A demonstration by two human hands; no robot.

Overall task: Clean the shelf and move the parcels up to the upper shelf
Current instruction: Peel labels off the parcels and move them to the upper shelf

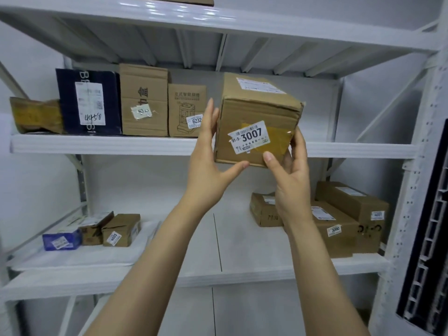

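A brown cardboard parcel (257, 110) with a white label reading 3007 is held up at the front edge of the upper shelf (109, 145). My left hand (208, 163) grips its left side, thumb under the bottom edge. My right hand (291, 173) holds its right bottom corner. On the upper shelf stand a dark blue box (88, 101) marked 4458, two upright brown cartons (144, 100) (185, 110) and a crumpled brown packet (36, 115). The lower shelf (194, 238) carries small parcels at left (121, 229) and larger brown boxes at right (339, 226).
A white metal upright (412, 190) with holes bounds the rack on the right. A dark slatted panel (429, 251) leans beyond it. A higher shelf board (218, 20) spans the top. A small blue box (61, 240) lies at the lower shelf's left.
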